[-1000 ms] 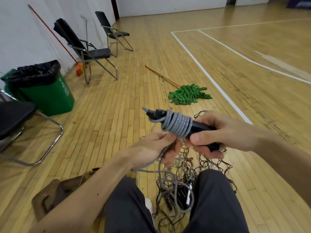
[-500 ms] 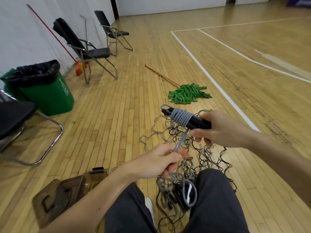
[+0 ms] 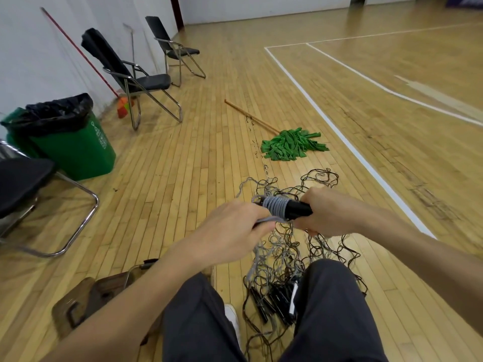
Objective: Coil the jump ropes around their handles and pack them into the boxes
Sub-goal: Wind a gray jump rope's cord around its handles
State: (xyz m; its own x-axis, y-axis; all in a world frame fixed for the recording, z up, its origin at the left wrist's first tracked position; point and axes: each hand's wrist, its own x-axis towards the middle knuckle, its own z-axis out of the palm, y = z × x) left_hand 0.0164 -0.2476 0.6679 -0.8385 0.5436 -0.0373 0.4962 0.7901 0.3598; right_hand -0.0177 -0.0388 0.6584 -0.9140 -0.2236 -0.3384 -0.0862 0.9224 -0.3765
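Note:
My right hand point(image 3: 330, 211) grips the black jump rope handles point(image 3: 298, 209), held level in front of me. Grey rope point(image 3: 274, 207) is coiled in several turns round their left end. My left hand point(image 3: 232, 231) pinches the loose grey strand just left of the coil, and the strand trails down from it. A tangle of grey and black ropes point(image 3: 292, 254) lies on the floor between my knees, with several black handles point(image 3: 271, 304) in it. A brown translucent box point(image 3: 86, 301) sits on the floor at the lower left, partly behind my left arm.
A green mop point(image 3: 290, 145) lies on the wood floor ahead. A green bin point(image 3: 73, 147) with a black bag stands at the left. Folding chairs point(image 3: 138, 79) line the left wall, and one chair's frame point(image 3: 78, 205) is close on my left. White court lines point(image 3: 347, 142) run to the right.
My left hand rose from below the handles up to their left end, carrying the strand with it. The handles dropped lower and now lie level.

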